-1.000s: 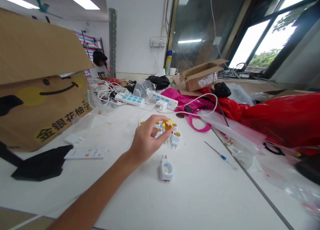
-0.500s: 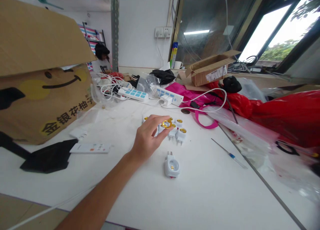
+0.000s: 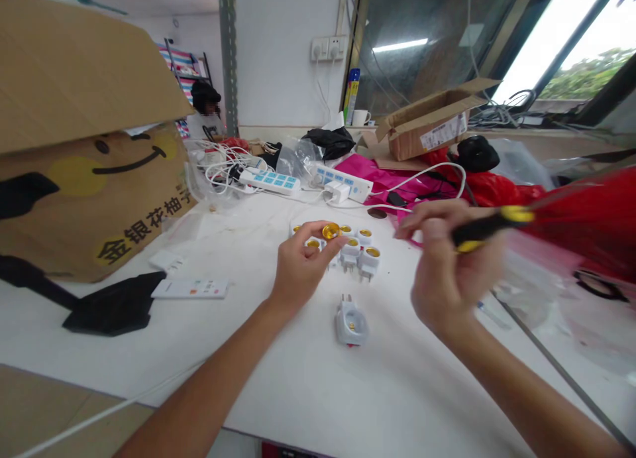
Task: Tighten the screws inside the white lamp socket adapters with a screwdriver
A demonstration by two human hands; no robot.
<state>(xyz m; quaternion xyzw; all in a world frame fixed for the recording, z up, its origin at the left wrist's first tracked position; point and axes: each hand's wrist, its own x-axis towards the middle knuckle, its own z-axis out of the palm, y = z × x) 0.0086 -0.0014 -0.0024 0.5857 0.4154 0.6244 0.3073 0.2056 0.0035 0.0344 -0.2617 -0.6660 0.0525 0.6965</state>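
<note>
My left hand [image 3: 303, 269] pinches a gold lamp-socket shell [image 3: 331, 230] between thumb and fingertips, above the far side of a group of white plug-in lamp sockets. Several of these sockets, such as the one at the right [image 3: 370, 262], have gold inner shells. Nearer to me, apart from the group, lies a single white plug-in socket [image 3: 352, 324] without a gold shell, its pins pointing away and a small brass contact inside. On the right, my blurred right hand [image 3: 450, 272] is closed around a screwdriver [image 3: 479, 232] with a black and yellow handle, raised above the table.
A large cardboard box [image 3: 144, 186] stands at the left, with a black object [image 3: 116, 305] and a white remote [image 3: 190, 289] before it. Power strips [image 3: 271, 181] and tangled cables lie behind. A small screwdriver [image 3: 491, 314] lies partly hidden behind my right arm. Red plastic covers the right.
My right hand has come into view from the right with the black and yellow screwdriver. My left hand still holds the gold shell, now tilted differently. The view has shifted slightly.
</note>
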